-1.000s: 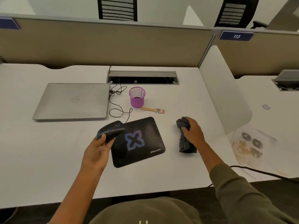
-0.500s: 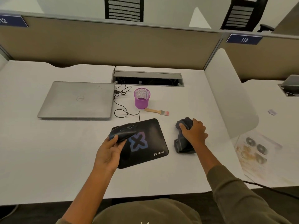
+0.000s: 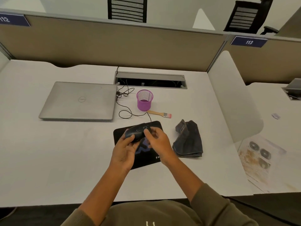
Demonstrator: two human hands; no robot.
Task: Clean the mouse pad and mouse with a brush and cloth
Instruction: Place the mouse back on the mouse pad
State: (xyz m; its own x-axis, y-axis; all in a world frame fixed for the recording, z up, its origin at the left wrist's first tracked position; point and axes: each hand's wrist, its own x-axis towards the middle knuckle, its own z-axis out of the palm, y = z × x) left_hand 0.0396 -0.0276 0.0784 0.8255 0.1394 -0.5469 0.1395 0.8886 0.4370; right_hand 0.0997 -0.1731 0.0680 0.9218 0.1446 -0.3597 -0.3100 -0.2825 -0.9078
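Observation:
My left hand (image 3: 123,152) grips a black wired mouse (image 3: 136,131) from below and holds it just above the black mouse pad (image 3: 120,132) with its blue X logo. My right hand (image 3: 158,142) has its thumb and fingers curled onto the mouse's right side. The dark grey cloth (image 3: 189,139) lies crumpled on the desk right of the pad, with no hand on it. A small wooden brush (image 3: 159,114) with pink-tipped bristles lies behind the pad.
A closed silver laptop (image 3: 78,101) sits at the back left. A purple mesh cup (image 3: 144,100) stands by the brush, with the mouse cable (image 3: 125,112) looped beside it. A white divider panel (image 3: 234,101) bounds the desk on the right; printed paper (image 3: 259,162) lies beyond.
My right hand let go of the cloth and moved left onto the mouse. My left hand carried the mouse rightward over the pad.

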